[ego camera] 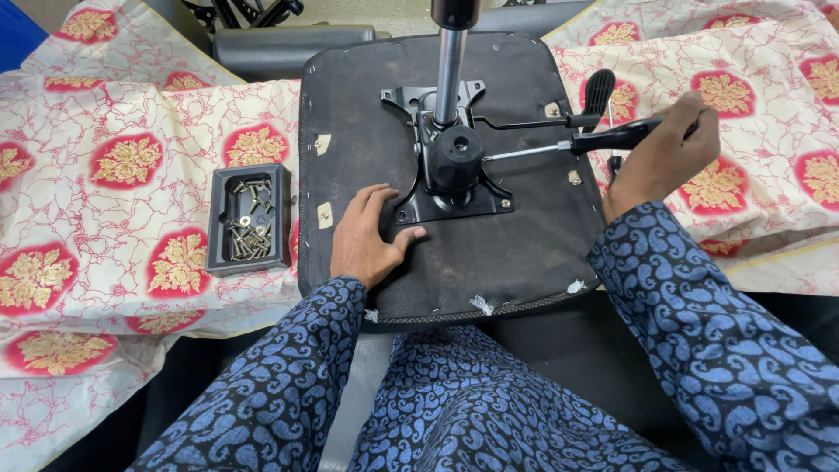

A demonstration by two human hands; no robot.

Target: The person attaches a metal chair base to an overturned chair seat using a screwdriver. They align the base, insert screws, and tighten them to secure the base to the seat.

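Note:
An upturned black chair seat [516,245] lies in front of me, underside up. A black metal mechanism plate [450,162] with a chrome gas cylinder [449,70] is mounted at its middle. My left hand [367,236] rests flat on the seat, just left of the plate's near corner. My right hand [669,153] grips the black handle of a screwdriver [603,140]; its metal shaft points left, with the tip at the mechanism's right side. A black adjustment lever [599,92] sticks out behind the screwdriver.
A small dark tray [221,253] holding several screws sits on the left, on a cream cloth [105,201] with red and gold flower patterns. The same cloth covers the right side. A dark cushion [280,48] lies behind the seat.

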